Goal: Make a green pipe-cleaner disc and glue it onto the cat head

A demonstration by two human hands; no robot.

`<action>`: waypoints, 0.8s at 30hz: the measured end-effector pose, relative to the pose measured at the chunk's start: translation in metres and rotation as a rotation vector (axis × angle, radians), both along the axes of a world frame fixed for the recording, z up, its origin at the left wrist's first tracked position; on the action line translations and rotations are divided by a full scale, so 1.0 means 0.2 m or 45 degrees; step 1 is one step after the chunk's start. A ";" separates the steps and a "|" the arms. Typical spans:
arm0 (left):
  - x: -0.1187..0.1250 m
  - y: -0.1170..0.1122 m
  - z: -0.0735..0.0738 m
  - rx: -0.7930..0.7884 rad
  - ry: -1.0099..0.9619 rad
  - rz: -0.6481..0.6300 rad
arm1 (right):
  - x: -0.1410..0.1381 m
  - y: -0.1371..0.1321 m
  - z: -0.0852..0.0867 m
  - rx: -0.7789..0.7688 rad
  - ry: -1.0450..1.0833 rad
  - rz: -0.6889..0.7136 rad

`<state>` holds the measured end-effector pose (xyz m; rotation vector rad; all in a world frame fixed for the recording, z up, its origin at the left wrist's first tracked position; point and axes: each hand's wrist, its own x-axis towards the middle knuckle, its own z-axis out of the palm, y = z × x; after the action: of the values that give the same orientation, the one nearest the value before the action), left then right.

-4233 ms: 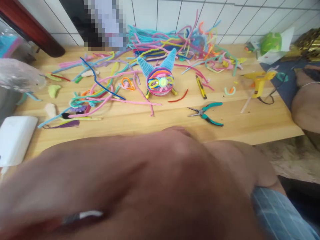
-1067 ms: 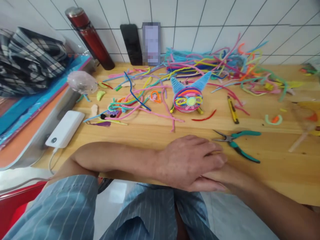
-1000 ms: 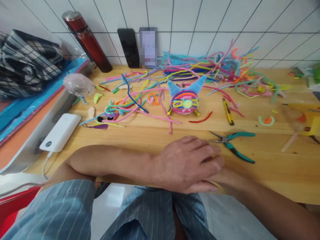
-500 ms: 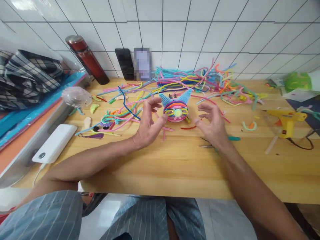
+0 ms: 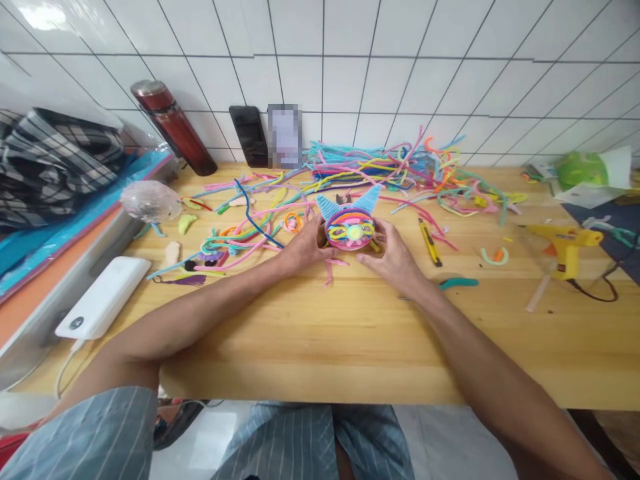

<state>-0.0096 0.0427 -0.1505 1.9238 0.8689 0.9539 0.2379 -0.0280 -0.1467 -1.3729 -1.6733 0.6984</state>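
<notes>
A round, bright pipe-cleaner figure with two light-blue pointed ears stands on the wooden table. It has coloured bands and a yellow-green round piece on its front. My left hand curls round its left side, thumb near the lower front. On the opposite side my right hand grips it with bent fingers, some hidden behind the figure. A pink pipe-cleaner scrap lies just below. Right of my right hand is a yellow utility knife. The teal-handled tool is partly covered by my right forearm.
Pipe cleaners are heaped along the tiled wall, with more loose ones at left. Two phones and a red flask stand behind. A yellow glue gun lies right; a white power bank lies left.
Both hands have moved inward from either side, from open and apart to closed round the figure. The utility knife, hidden by my right hand before, now shows.
</notes>
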 end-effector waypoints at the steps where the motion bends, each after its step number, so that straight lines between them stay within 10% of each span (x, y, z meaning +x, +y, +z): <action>1: 0.00 0.00 0.01 -0.031 -0.013 -0.019 | -0.01 0.00 0.00 -0.009 0.016 -0.021; 24: 0.00 0.01 0.04 -0.012 -0.127 -0.206 | -0.05 0.00 0.00 -0.114 0.147 -0.115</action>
<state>-0.0102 0.0451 -0.1419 1.8899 0.6486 0.9379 0.2273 -0.0279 -0.1467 -1.4337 -1.4958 0.7936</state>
